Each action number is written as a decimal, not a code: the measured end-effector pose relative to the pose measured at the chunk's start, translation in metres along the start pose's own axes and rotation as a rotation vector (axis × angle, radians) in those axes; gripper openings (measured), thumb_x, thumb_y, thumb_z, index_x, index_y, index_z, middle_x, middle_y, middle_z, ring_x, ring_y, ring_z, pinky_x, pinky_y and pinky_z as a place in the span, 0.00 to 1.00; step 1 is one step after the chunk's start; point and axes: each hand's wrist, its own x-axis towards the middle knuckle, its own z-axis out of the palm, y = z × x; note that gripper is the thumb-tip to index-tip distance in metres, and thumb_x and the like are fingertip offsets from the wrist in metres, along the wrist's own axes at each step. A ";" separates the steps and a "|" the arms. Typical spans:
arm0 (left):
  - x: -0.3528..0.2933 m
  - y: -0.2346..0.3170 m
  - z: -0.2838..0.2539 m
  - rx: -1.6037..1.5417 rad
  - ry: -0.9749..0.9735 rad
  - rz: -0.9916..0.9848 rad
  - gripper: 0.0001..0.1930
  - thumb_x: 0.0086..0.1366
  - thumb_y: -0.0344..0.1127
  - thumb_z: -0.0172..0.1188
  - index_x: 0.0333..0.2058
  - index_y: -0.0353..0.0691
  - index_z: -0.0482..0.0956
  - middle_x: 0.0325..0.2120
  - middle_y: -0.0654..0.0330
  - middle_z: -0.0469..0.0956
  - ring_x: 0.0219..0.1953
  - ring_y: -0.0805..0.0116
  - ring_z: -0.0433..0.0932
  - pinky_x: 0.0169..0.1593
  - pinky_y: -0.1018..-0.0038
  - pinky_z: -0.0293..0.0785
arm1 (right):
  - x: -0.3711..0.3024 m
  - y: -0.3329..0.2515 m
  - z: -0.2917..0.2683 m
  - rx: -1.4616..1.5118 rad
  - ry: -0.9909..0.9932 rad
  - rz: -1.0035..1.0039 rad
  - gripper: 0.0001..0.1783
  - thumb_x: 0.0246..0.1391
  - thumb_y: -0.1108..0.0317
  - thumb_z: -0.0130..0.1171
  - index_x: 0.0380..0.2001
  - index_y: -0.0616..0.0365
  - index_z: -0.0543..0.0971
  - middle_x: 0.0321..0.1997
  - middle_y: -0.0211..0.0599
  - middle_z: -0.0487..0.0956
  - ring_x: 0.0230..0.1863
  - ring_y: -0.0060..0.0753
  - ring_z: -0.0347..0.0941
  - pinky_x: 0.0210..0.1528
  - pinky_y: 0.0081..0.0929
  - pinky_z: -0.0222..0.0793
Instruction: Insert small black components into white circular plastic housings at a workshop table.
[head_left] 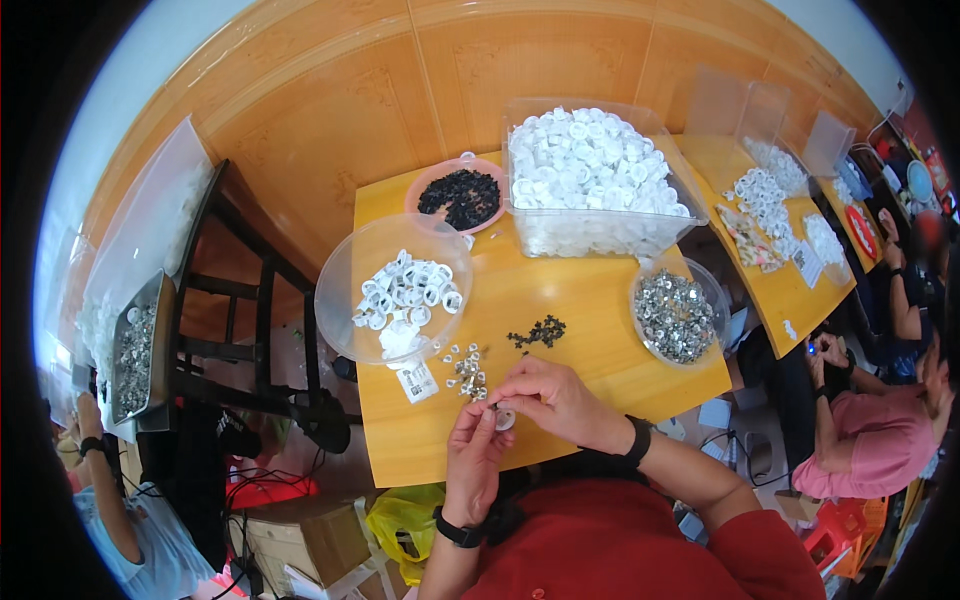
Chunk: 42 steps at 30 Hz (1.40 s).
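My left hand and my right hand meet over the near edge of a small yellow table. Together they pinch a small white ring part between their fingertips. Just beyond my fingers lies a loose cluster of small silver metal pieces. A little pile of tiny black pieces sits to the right of it. A clear shallow bowl holding white rings stands at the left of the table.
A pink bowl of black pieces, a clear tub heaped with white rings and a clear bowl of silver pieces stand farther back. Another table with parts is at right, where a person sits. A black stand is at left.
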 end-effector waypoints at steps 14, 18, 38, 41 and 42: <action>0.001 -0.001 -0.003 -0.205 -0.080 -0.108 0.07 0.67 0.31 0.51 0.42 0.42 0.73 0.34 0.63 0.76 0.33 0.75 0.73 0.39 0.79 0.71 | -0.014 0.006 0.012 0.009 0.123 -0.076 0.10 0.52 0.77 0.58 0.38 0.58 0.80 0.32 0.35 0.76 0.32 0.27 0.75 0.34 0.20 0.69; 0.001 0.002 -0.005 -0.216 -0.102 -0.085 0.06 0.67 0.31 0.52 0.42 0.42 0.73 0.34 0.63 0.76 0.32 0.73 0.73 0.39 0.78 0.71 | -0.017 0.001 0.009 0.020 0.168 0.009 0.08 0.52 0.77 0.59 0.36 0.60 0.80 0.30 0.35 0.77 0.30 0.27 0.75 0.32 0.20 0.69; -0.001 0.006 0.002 -0.045 -0.048 0.039 0.06 0.66 0.28 0.52 0.41 0.41 0.72 0.30 0.64 0.75 0.30 0.75 0.71 0.36 0.79 0.67 | -0.007 -0.014 0.005 -0.577 0.056 -0.412 0.12 0.47 0.67 0.55 0.37 0.54 0.75 0.26 0.31 0.72 0.30 0.33 0.72 0.34 0.29 0.62; -0.003 0.005 0.003 -0.015 -0.015 0.064 0.05 0.66 0.28 0.53 0.40 0.41 0.72 0.30 0.64 0.75 0.30 0.76 0.71 0.36 0.80 0.68 | -0.004 -0.017 0.003 -0.733 0.000 -0.513 0.10 0.46 0.70 0.54 0.34 0.56 0.76 0.27 0.30 0.71 0.29 0.29 0.71 0.33 0.27 0.63; -0.004 0.006 0.004 -0.011 -0.006 0.061 0.05 0.65 0.28 0.53 0.40 0.41 0.73 0.30 0.64 0.75 0.30 0.77 0.70 0.36 0.80 0.68 | -0.002 -0.018 0.001 -0.733 -0.001 -0.513 0.10 0.46 0.70 0.54 0.34 0.56 0.76 0.27 0.30 0.71 0.29 0.29 0.71 0.33 0.27 0.63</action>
